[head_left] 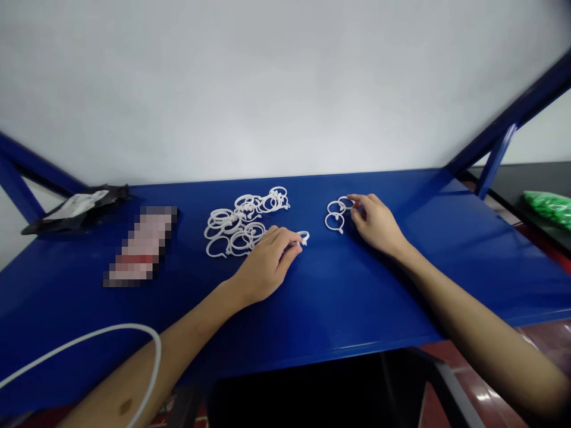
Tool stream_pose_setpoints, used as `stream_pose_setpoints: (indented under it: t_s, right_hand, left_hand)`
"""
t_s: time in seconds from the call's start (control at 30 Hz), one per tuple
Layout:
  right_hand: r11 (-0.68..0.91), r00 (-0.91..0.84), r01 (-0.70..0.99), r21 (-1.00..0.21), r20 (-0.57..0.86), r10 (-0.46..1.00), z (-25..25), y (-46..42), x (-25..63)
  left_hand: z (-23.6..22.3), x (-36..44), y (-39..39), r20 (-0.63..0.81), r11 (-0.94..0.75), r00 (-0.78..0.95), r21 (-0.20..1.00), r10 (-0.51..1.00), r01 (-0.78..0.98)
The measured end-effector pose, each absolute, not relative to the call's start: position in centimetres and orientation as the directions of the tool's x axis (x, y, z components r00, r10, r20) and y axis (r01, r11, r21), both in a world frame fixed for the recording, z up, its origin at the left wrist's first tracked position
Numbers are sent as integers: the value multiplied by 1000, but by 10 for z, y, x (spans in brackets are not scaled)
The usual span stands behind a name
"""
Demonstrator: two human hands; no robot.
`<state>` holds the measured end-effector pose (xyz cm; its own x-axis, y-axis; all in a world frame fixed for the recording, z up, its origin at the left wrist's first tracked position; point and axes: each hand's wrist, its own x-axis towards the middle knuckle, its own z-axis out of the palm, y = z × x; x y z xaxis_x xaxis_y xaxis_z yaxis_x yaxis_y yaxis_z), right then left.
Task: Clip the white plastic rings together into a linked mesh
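Observation:
My left hand [270,261] is closed, with thumb and forefinger pinching a white plastic ring [306,235] that has a small knob on its rim. Just behind and left of that hand lies a loose pile of similar white rings [229,222], many overlapping. On the right, a small group of rings [334,222] lies flat on the blue table. My right hand [377,224] has its thumb and forefinger closed on the edge of the rearmost ring [344,198] in this group; its other fingers are curled, partly hidden.
The blue table [366,309] runs back to a pale wall. At left lie a black plastic package [84,208] and a blurred-out flat object [143,244]. A white cable [89,336] loops over my left forearm. Blue frame bars [495,157] rise at both sides; a green bag [551,207] lies far right.

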<state>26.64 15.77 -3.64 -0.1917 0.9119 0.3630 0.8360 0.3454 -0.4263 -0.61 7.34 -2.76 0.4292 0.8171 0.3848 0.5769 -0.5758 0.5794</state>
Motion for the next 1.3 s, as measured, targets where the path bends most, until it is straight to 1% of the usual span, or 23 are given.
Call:
stream_pose_setpoints:
  t_s: [0.13,0.43,0.57,0.77,0.9,1.0,1.07,1.2,1.3]
  right_hand:
    - [319,-200,847,-426,301,932,-40,164,271]
    - [289,-179,849,-443,274,945,-38,161,269]
    - [295,-184,847,-442,278,943,-38,161,270]
    - [302,-157,856,-420,346,925,-34,156,269]
    - [285,-162,859,-426,302,940,-29,150,264]
    - [238,-144,866,-440,237,961,-24,144,258]
    - [235,-170,881,-410,189,967,-21,139,255]
    - [309,-274,905,-292,154,949,-18,131,253]
    - [327,-300,909,-260,138,944,-18,130,254]
  left_hand:
    - [-28,-6,74,374,-577,440,574,816,581]
    - [-27,-6,74,361,-569,441,569,822,594]
    - [-27,-6,73,353,-565,443,571,824,596]
    - [-26,-6,73,342,-546,429,583,836,602]
    - [-27,-6,74,334,-539,426,586,841,605]
    - [-28,-6,74,335,-540,426,578,840,611]
    - [-28,-6,74,328,-537,427,573,842,619]
    - [-27,-6,74,311,-531,434,571,845,626]
    - [-27,-6,74,316,-532,431,570,845,626]
